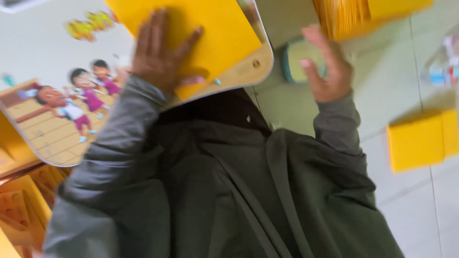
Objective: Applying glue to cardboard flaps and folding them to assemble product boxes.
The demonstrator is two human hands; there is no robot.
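My left hand [160, 52] lies flat, fingers spread, on a yellow sheet of paper [215, 33] that rests on a small table with a cartoon picture of children [57, 114]. My right hand [325, 67] hovers over the floor to the right, fingers loosely curled and apart, holding nothing. Just behind it sits a round pale green object [294, 59] on the tiles. Both arms wear grey sleeves, and my dark jacket fills the lower middle of the view.
A stack of yellow sheets [354, 16] lies at the top right. A yellow folded packet [423, 138] rests on the tiled floor at the right. Orange cardboard pieces [19, 205] sit under the table at the lower left. A blurred object [444, 71] lies at the right edge.
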